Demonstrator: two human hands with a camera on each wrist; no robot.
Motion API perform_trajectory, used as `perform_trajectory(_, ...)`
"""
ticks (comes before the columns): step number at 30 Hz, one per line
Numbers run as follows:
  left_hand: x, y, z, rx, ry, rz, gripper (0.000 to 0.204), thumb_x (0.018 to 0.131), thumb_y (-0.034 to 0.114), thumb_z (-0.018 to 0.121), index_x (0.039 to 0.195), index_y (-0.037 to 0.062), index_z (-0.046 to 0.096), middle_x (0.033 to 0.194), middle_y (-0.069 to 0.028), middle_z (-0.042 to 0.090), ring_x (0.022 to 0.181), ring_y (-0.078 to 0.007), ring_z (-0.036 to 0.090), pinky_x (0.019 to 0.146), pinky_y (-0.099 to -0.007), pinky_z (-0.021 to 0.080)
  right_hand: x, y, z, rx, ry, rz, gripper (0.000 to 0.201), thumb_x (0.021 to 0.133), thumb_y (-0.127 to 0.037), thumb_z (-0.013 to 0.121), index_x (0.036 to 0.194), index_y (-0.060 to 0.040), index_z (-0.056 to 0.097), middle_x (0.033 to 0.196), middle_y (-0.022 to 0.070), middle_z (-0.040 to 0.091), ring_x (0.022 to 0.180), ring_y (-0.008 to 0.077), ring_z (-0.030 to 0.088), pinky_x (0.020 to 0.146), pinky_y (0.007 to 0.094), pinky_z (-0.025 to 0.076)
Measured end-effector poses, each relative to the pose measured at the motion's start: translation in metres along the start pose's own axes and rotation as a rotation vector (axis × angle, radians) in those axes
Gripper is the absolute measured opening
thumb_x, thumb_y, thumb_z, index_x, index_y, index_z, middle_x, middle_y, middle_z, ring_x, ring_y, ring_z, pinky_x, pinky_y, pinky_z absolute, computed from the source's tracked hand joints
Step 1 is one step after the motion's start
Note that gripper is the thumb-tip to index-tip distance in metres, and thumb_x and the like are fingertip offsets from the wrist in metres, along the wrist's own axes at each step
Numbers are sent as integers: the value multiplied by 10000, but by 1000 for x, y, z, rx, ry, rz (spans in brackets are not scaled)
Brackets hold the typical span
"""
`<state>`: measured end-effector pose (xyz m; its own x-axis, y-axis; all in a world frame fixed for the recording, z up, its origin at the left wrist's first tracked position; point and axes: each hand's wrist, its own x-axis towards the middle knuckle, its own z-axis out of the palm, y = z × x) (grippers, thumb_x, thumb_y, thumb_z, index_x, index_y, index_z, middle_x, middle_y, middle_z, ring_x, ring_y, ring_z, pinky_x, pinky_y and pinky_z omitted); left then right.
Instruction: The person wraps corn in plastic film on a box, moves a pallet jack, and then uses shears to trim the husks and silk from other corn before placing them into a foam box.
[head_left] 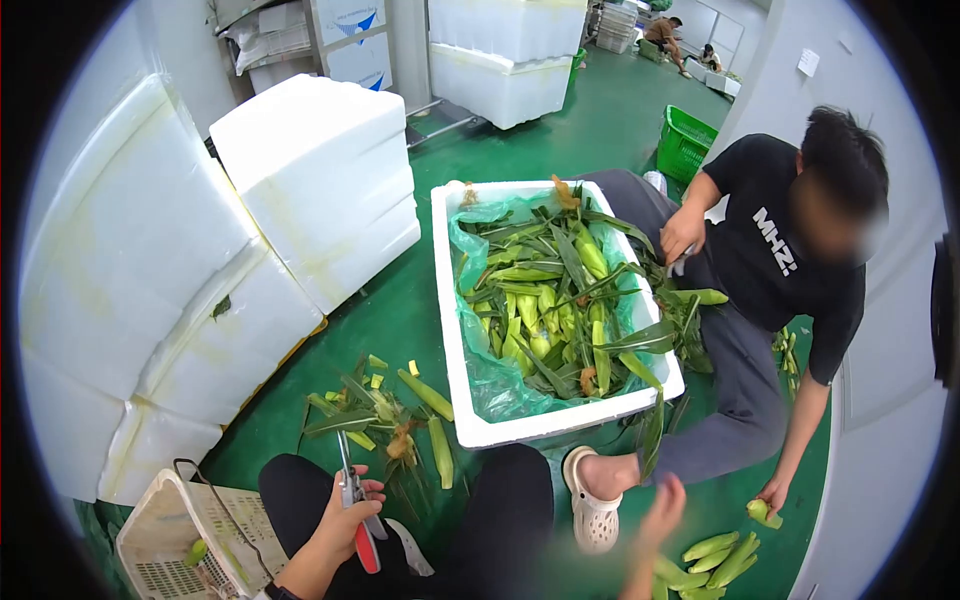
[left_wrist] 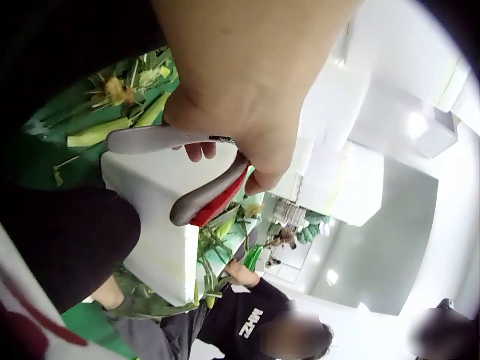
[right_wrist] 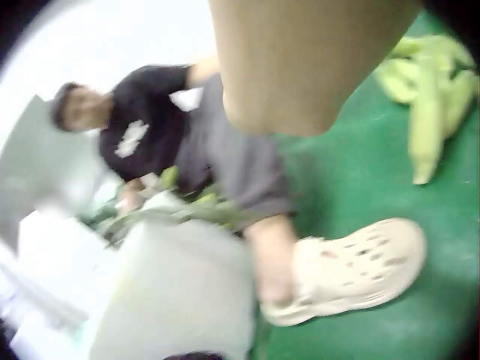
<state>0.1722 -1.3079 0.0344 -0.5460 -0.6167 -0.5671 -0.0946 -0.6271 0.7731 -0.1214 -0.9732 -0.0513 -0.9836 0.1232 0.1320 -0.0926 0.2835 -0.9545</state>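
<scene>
My left hand (head_left: pixel 335 525) grips a pair of pruning shears (head_left: pixel 349 490) with grey and red handles, blades pointing away over the husk scraps. In the left wrist view the two shear handles (left_wrist: pixel 214 196) stand spread apart below the hand. My right hand (head_left: pixel 660 515), blurred, is raised near the other person's clog, fingers extended and nothing seen in it. Beneath it lies a pile of trimmed corn ears (head_left: pixel 735 562) on the floor. A white foam box (head_left: pixel 462 432) lined with a green bag holds many corn ears in husk (head_left: pixel 540 320).
Opposite sits another person (head_left: pixel 790 240), one hand at the box, the other on a corn ear (head_left: pixel 764 514). Husk scraps (head_left: pixel 375 415) lie before my knees. A cream plastic basket (head_left: pixel 165 535) stands at left, below stacked foam boxes (head_left: pixel 310 180). A green basket (head_left: pixel 685 143) is farther back.
</scene>
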Motion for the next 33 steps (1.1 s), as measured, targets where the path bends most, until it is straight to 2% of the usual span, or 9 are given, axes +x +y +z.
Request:
perform_trajectory(5,2,-11,9,-55,-71,60,658,657,-32,600,1260,95,368,1071,-110,539,931,-212,570,854,-335,470,47,-103,227,-402,-957,-868,967,730,-405,737,1436,-3,213,1430,266,309,1346,419,261,1100,457,225)
perform_trajectory(10,-20,3,3,7,-10,182,657,660,-39,623,1248,97,364,1080,-88,523,946,-173,535,854,-318,444,64,-70,336,-822,-1648,-424,619,783,-346,651,1264,-46,402,1081,278,581,1030,380,580,848,459,458)
perform_trajectory(19,106,-2,85,817,50,730,738,694,243,798,1222,-19,354,1132,-194,506,1023,-288,546,856,-375,448,-86,-87,219,-670,-1002,-1310,91,743,-126,538,816,-71,538,740,53,557,715,211,563,684,338,420)
perform_trajectory(22,158,-29,111,894,44,542,695,672,279,794,1135,-45,389,1063,-251,512,978,-411,529,843,-438,447,-76,-106,190,-831,-1437,-1403,281,824,-208,573,1001,5,621,830,131,618,801,234,591,742,384,444)
perform_trajectory(24,159,-33,107,886,33,481,705,676,294,791,1136,-38,373,1072,-251,513,987,-402,537,846,-445,445,-29,-143,192,-590,-2315,-740,417,870,-304,594,1145,9,596,974,172,646,869,249,627,814,397,475)
perform_trajectory(26,163,-45,100,795,46,466,703,691,289,789,1138,-34,354,1077,-244,510,988,-390,544,842,-437,443,25,-175,221,-324,-2340,180,373,921,-278,569,1182,-11,584,999,114,656,898,175,626,839,328,491)
perform_trajectory(29,165,-60,101,688,67,478,710,696,261,796,1150,-43,342,1084,-244,492,994,-386,535,849,-428,434,85,-95,326,-37,-1573,-22,276,926,-189,507,1114,-16,610,920,63,670,826,133,625,737,298,500)
perform_trajectory(31,165,-60,100,650,68,449,718,692,258,801,1150,-52,343,1068,-242,485,990,-377,528,858,-415,430,124,-52,369,-872,-1532,-764,319,874,-270,528,1090,-59,630,905,120,676,817,275,646,754,369,504)
perform_trajectory(33,172,-68,97,643,82,500,712,693,266,801,1145,-55,352,1051,-238,487,967,-372,533,850,-412,434,117,-14,398,-1046,-1712,-819,332,840,-260,538,1079,-54,642,1072,161,635,953,312,611,796,399,491)
